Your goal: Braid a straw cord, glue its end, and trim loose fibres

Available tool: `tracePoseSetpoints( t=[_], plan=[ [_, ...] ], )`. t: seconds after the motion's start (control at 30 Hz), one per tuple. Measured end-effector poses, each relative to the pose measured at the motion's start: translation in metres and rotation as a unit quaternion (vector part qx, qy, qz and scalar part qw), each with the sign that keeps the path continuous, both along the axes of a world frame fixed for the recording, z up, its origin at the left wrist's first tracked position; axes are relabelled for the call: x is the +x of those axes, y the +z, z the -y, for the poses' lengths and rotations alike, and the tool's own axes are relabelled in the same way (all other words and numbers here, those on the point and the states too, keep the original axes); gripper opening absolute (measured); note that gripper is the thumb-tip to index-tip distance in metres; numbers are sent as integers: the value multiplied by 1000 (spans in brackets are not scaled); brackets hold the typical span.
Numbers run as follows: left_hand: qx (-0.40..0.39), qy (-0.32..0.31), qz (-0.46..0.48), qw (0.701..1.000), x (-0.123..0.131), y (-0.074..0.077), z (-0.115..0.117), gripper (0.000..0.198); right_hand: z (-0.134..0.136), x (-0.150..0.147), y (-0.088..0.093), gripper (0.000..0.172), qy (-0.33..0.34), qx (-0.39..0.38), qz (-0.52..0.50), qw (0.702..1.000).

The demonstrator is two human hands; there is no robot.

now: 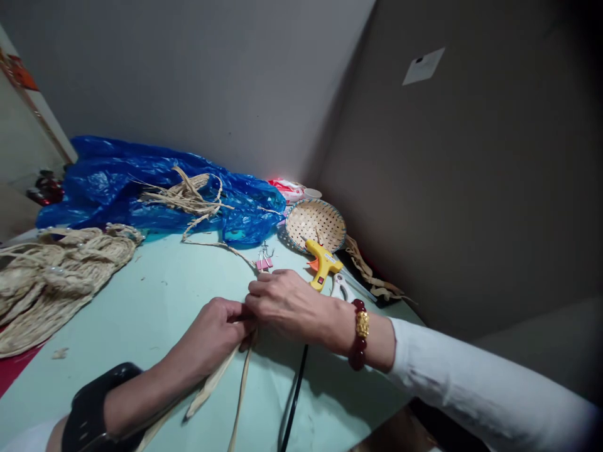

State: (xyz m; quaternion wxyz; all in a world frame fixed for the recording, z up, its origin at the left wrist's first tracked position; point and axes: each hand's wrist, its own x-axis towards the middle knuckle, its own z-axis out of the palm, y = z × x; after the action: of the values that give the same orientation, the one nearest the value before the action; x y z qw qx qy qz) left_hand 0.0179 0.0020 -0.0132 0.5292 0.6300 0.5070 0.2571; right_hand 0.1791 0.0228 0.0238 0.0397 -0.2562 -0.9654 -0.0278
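My left hand (221,326) is closed, its fingers pinching pale dried-fibre strips (214,383) that trail down toward the table's near edge. Right beside it, touching, my right hand (282,301) is closed on the same fibre, though its fingertips are mostly hidden behind the knuckles. Just beyond the hands, a pink binder clip (264,262) sits where a thin twisted fibre cord (221,245) reaches the fingers. The cord runs back to a loose bundle of fibre (183,191) on a blue plastic bag (117,182).
A yellow glue gun (324,260) leans at a woven basket (316,220), with white-handled scissors (340,287) near my right wrist. Woven fibre pieces (66,270) lie at the left. A black cable (296,395) crosses the pale green table (155,301). Walls stand behind and right.
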Motion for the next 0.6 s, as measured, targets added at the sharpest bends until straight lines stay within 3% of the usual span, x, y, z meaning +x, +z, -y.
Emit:
tracePoseSetpoints(
  t=[0.1,0.2,0.3,0.33,0.4,0.43,0.6],
  plan=[
    [1,12,-1,1000,1,0,1,21,-6,-1,1,15,-84,-7,-106,991],
    [-10,22,6,1000,0,3,3,26,-12,7,16,21,-177,-21,-208,962],
    [-41,28,36,998,-1,8,5,26,-4,29,31,32,-212,-81,-252,941],
    [-57,30,49,997,-1,10,5,26,2,37,34,35,-200,-128,-252,938],
    [-100,37,80,991,-1,12,7,23,17,50,33,31,-137,-359,-233,893],
    [-121,42,98,987,-1,12,8,22,25,53,29,28,-134,-414,-203,877],
    [-164,81,178,967,5,12,17,23,57,33,-1,28,-295,-320,-311,845]
  ],
)
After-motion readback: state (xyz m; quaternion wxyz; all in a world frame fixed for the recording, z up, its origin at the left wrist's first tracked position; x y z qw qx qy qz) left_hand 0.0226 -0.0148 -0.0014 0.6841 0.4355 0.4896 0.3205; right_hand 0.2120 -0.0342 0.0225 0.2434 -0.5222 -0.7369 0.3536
